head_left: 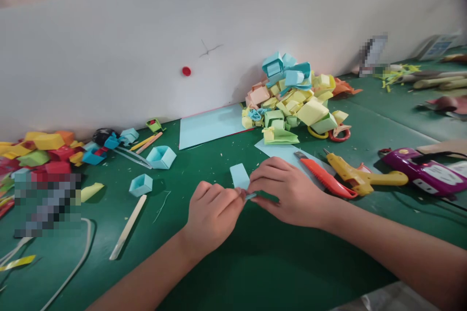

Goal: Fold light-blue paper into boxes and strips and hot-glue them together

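Note:
Both hands meet over the green table (pixel 255 262) on a small light blue paper strip (pixel 240 176). My left hand (pixel 213 214) is curled, its fingertips pinching the strip's near end. My right hand (pixel 288 192) is also closed, pinching the same strip from the right. The strip stands up between the fingers. Two folded light blue paper boxes (pixel 160 156) (pixel 140 184) lie to the left of my hands.
A heap of folded paper pieces (pixel 292 102) sits against the white wall, with a blue sheet (pixel 209 125) beside it. An orange utility knife (pixel 326 177), yellow glue gun (pixel 361 175) and purple device (pixel 423 172) lie right. Coloured paper boxes (pixel 40 153) pile up left; a wooden stick (pixel 127 227) is near.

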Demonstrator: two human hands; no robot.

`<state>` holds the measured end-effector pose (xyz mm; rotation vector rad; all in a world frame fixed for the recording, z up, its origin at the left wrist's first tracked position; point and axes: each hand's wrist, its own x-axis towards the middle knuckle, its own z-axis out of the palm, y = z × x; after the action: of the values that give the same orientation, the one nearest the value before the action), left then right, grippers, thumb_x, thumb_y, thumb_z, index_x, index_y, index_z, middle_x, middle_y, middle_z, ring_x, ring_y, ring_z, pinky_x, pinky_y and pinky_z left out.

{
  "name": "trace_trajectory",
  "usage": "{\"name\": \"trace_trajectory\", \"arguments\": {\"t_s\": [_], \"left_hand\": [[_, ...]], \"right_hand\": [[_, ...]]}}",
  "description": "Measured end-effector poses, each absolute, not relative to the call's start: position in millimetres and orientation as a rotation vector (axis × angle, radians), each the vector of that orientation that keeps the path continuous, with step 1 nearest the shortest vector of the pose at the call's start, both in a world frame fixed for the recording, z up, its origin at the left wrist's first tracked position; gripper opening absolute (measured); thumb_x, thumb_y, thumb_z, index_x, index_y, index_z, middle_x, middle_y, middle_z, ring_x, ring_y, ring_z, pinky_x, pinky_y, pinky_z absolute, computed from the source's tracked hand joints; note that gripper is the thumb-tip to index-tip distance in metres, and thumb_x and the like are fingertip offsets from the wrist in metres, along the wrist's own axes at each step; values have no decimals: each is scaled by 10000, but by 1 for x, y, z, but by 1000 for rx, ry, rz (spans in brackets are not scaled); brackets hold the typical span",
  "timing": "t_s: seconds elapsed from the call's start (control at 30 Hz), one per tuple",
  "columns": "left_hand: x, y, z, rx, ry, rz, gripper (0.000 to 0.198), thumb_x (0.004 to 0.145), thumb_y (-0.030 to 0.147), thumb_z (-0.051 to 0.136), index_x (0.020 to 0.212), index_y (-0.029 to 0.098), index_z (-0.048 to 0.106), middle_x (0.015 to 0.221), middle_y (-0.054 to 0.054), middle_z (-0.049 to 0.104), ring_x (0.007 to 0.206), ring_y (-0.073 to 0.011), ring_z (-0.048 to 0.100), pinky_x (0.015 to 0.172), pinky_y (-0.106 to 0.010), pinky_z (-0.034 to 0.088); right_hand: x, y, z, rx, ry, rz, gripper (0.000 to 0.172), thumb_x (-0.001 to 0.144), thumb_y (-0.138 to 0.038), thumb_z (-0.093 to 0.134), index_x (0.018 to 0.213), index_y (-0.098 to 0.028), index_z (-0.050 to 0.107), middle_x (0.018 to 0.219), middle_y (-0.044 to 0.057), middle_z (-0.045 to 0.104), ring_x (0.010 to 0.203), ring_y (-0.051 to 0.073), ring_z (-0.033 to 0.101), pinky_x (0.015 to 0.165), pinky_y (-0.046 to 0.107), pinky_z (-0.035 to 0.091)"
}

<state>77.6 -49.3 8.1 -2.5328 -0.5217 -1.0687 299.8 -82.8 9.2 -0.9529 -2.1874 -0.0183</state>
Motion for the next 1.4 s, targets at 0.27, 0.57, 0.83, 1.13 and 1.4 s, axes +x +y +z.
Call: {"name": "trace_trajectory", "arguments": {"t_s": [0.27,0.57,0.83,1.13,1.4], "left_hand": [[78,-37,-14,-3034,-848,-821,98,900,176,714,811,217,718,832,16,708,727,-146,640,665,-336,377],[83,-40,-6,-3139,-1190,-615,98,872,206,733,826,216,647,839,16,675,733,-168,610,645,-314,401],[80,-33,-15,-3128,-961,-599,121,902,195,711,798,200,649,868,7,695,788,-170,637,676,-327,372],[78,-27,-16,-3123,-850,-569,104,933,212,674,831,196,663,929,-17,702,865,-188,656,740,-336,442],[80,-24,-14,-3188,-866,-608,143,923,170,643,787,198,610,905,-24,676,849,-182,643,738,-321,479]], "right_hand": [[298,-77,-3,-1202,-2352,299,84,914,-161,681,929,-202,752,971,53,719,963,237,580,893,422,479],[296,-68,-5,-1356,-2283,535,101,896,-155,708,866,-215,784,931,48,700,950,219,601,929,411,437],[294,-68,0,-1411,-2189,651,138,808,-87,745,742,-206,722,839,9,670,852,187,611,873,353,435],[296,-64,-6,-1397,-2170,665,142,828,-90,715,756,-213,715,830,2,683,865,186,619,876,344,428],[297,-58,-13,-1374,-2143,687,102,837,-127,723,798,-219,744,849,5,717,854,183,635,892,352,436]]}}
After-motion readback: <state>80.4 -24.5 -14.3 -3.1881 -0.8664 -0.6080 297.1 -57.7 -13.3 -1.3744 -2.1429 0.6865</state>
